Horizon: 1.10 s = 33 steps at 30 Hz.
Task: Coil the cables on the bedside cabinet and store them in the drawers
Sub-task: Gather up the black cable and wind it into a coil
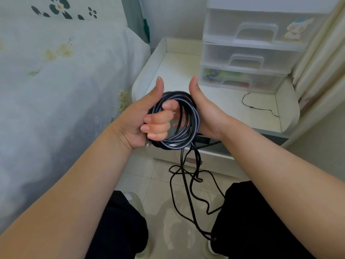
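A: We've got the left hand (pixel 149 116) curled round the near-left side of the coiled cable (pixel 177 120), thumb up, fingers through the loop.

B: And the right hand (pixel 203 109)? We see thumb up and palm against the coil's right edge, but its fingers are behind the loops. We can't tell if they're gripping or just backing it.

A: Agreed, mark it unclear. The coil sits in the air in front of the bedside cabinet (pixel 186 71), not on it. The loose cable tail (pixel 188 184) hangs down from the coil to the tiled floor (pixel 164 202) and tangles there; its far end is lost against the dark trousers.

B: On the cabinet top, a thin black cord (pixel 257 107) lies near the right edge, apart from the hands. Behind it, the plastic drawers (pixel 248 58), three tiers showing, all closed; contents too hazy for us to read.

A: The bed (pixel 56 81) is cut off at left.
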Available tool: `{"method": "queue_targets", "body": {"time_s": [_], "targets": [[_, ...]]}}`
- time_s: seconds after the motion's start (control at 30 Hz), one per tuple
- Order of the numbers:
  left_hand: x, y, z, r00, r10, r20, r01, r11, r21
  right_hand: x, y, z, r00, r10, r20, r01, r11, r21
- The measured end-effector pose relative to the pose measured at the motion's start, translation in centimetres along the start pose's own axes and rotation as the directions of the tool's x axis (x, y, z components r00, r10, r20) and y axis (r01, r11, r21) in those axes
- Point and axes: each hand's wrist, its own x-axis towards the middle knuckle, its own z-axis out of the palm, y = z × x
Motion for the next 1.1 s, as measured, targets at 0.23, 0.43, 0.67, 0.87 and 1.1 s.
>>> {"method": "queue_targets", "body": {"time_s": [0.23,0.43,0.67,0.87,1.1], "targets": [[-0.1,0.6,-0.4,0.958,0.164,-0.235,-0.158,0.986,0.044,-0.4,-0.2,-0.3,0.988,-0.004,0.153,-0.047,0.943,0.329],[0.6,-0.4,0.8,0.931,0.23,-0.285,-0.222,0.973,0.058,-0.8,-0.5,1.2,0.994,-0.058,0.095,-0.014,0.783,0.622],[1.0,-1.3,1.1,0.94,0.284,-0.187,-0.266,0.957,0.117,-0.5,-0.4,1.7,0.996,-0.07,0.061,0.013,0.754,0.657],[0.9,-1.6,1.6,0.953,0.203,-0.227,-0.18,0.977,0.117,-0.4,0.6,1.4,1.0,0.009,0.008,-0.012,0.774,0.633],[1.4,-1.3,1.3,0.899,0.259,-0.353,-0.287,0.958,-0.028,0.4,1.5,1.2,0.993,0.071,-0.09,-0.029,0.915,0.403]]}}
